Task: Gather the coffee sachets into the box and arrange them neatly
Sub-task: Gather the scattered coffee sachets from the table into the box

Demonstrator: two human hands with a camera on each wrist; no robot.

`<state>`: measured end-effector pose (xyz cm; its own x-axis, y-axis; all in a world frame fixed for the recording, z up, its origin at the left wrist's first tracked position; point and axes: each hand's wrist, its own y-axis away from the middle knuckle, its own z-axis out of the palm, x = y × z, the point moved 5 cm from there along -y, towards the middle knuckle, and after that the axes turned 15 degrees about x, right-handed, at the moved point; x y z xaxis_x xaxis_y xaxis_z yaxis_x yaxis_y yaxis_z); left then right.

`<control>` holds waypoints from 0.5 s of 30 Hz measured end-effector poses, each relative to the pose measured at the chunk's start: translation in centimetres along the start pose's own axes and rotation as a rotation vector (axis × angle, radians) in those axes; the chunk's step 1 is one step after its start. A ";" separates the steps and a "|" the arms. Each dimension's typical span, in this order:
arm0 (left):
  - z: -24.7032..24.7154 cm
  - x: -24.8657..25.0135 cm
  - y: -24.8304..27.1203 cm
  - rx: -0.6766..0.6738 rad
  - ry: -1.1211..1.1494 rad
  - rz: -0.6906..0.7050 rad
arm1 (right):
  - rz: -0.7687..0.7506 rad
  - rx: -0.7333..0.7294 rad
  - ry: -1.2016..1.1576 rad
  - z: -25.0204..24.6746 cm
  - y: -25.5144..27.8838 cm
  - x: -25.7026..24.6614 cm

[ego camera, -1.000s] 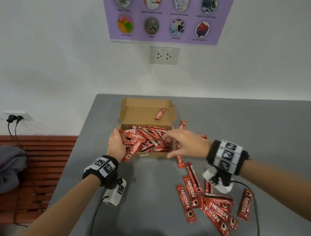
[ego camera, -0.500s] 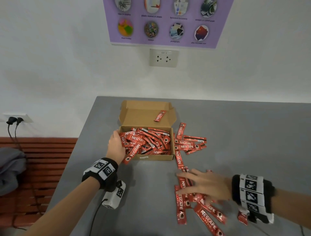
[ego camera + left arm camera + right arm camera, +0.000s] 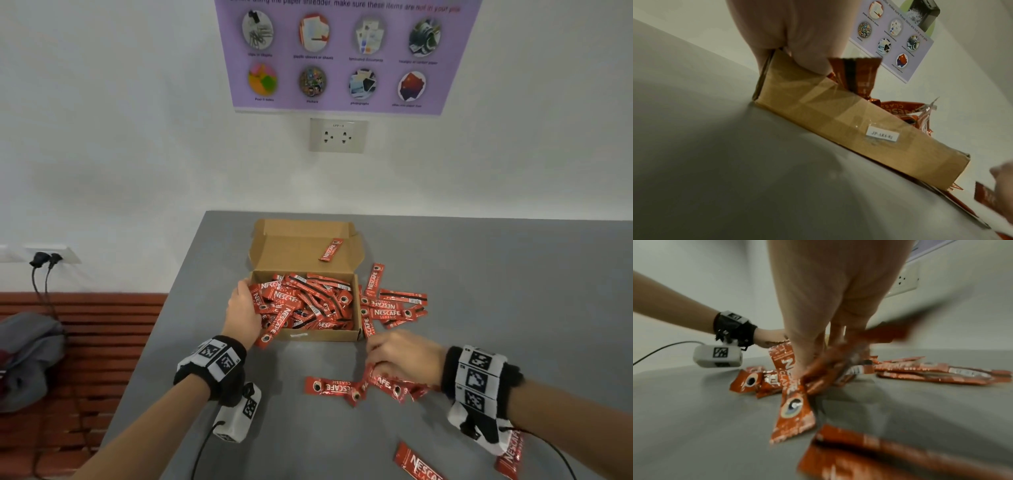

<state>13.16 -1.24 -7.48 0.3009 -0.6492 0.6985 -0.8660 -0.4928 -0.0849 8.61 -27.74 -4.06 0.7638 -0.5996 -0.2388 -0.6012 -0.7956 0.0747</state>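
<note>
My left hand (image 3: 242,313) grips the cardboard box's (image 3: 318,335) left wall, steadying it; my right hand (image 3: 404,356) clutches a bunch of Nescafé sachets (image 3: 387,385) on the grey surface (image 3: 496,291).

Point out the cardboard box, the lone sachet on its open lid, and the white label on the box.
cardboard box (image 3: 322,336): head view, near front wall.
sachet on the lid (image 3: 331,249): head view, middle of the sachet.
white label (image 3: 882,135): left wrist view, label centre on the box front.

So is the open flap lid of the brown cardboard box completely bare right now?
No, one red coffee sachet lies on the inside of the brown cardboard box's open lid.
</note>
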 end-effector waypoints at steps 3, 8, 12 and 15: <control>0.0 0.0 -0.1 -0.001 0.001 -0.006 | -0.004 0.112 -0.040 -2.5 -0.8 -0.4; 0.1 -0.1 -0.1 -0.005 -0.004 -0.016 | -0.009 0.334 -0.080 -7.7 -3.8 -0.8; 0.0 0.0 0.0 -0.004 -0.009 -0.008 | 0.100 0.490 -0.076 -8.9 -7.8 0.4; -0.3 0.4 0.2 0.004 -0.016 0.009 | 0.202 0.410 -0.060 -7.8 -10.0 1.1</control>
<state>13.02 -1.44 -7.02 0.2999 -0.6628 0.6862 -0.8669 -0.4895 -0.0939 17.32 -21.12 2.44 0.6141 -0.7233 -0.3158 -0.7891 -0.5562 -0.2607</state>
